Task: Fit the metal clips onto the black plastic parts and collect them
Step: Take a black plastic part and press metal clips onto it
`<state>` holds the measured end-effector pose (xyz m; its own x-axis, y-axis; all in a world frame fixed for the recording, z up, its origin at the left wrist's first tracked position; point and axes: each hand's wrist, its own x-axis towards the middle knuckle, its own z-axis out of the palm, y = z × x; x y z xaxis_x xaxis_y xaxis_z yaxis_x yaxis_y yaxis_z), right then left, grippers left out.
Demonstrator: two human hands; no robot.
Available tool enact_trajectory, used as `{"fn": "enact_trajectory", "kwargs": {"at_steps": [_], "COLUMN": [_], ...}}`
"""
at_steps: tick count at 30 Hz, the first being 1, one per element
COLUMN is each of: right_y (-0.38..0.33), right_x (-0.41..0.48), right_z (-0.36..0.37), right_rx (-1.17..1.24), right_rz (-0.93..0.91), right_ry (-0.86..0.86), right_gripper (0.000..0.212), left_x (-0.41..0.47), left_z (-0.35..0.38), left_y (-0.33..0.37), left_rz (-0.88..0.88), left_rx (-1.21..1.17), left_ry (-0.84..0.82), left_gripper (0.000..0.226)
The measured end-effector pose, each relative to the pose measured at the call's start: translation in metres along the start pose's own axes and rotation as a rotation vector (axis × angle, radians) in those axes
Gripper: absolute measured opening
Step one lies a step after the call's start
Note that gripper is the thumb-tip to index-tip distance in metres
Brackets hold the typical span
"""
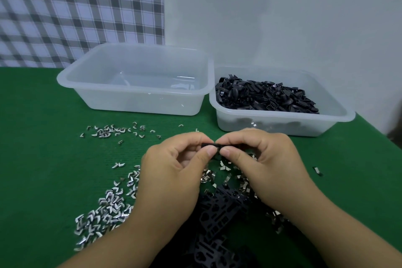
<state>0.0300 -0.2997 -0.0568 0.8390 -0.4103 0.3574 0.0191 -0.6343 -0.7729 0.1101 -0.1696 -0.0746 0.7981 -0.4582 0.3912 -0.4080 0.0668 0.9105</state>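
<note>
**A:** The wide green table (43, 115) comes first. At its far edge stand two cloudy tubs, the left tub (65, 81) and just beside it the right tub (282, 124), which is heaped with small black loops (265, 98).

**B:** Nearer in, a dark pile of plastic frames (221, 209) lies between the wrists. Silvery clips (108, 209) are strewn thick on the near left, with a thinner scatter (108, 131) further off.

**A:** Now the hands! The left hand (174, 172) and right hand (261, 163) meet fingertip to fingertip above that pile. Each pinches one end of a small black part (214, 147) between thumb and forefinger.

**B:** Is a clip on it already?

**A:** Cannot tell, the fingers hide the middle.

**B:** How should this fitting be done?

**A:** The person should probably hold the part level and bring the clip's open mouth square to the edge. Both thumbs then press evenly until it seats. If it goes on crooked it will likely spring off, or bend.

**B:** And the materials?

**A:** The table covering looks matte and finely ribbed. The tubs are smooth and translucent, with rounded corners and rolled rims. The frames are dull black plastic, flat and pierced with cut-outs. The clips are thin bright metal, bent into sharp angles, and they catch the light. Their edges may well nip a fingertip.
</note>
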Motion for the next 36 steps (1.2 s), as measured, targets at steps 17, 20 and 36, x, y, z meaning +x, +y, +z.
{"fn": "enact_trajectory", "kwargs": {"at_steps": [17, 20, 36], "right_y": [-0.005, 0.004, -0.005], "right_x": [0.105, 0.122, 0.099], "right_z": [-0.049, -0.046, -0.054], "right_rx": [-0.620, -0.664, -0.180], "right_rz": [0.260, 0.354, 0.143], "right_ry": [-0.100, -0.309, 0.065], "right_gripper": [0.015, 0.009, 0.011], "left_x": [0.006, 0.004, 0.004], "left_z": [-0.002, -0.001, -0.002], "left_y": [-0.002, -0.001, -0.001], "left_rz": [-0.198, -0.186, -0.162], "left_rx": [-0.159, -0.154, -0.141], "left_ry": [0.137, 0.120, 0.096], "left_gripper": [0.010, 0.010, 0.010]}}
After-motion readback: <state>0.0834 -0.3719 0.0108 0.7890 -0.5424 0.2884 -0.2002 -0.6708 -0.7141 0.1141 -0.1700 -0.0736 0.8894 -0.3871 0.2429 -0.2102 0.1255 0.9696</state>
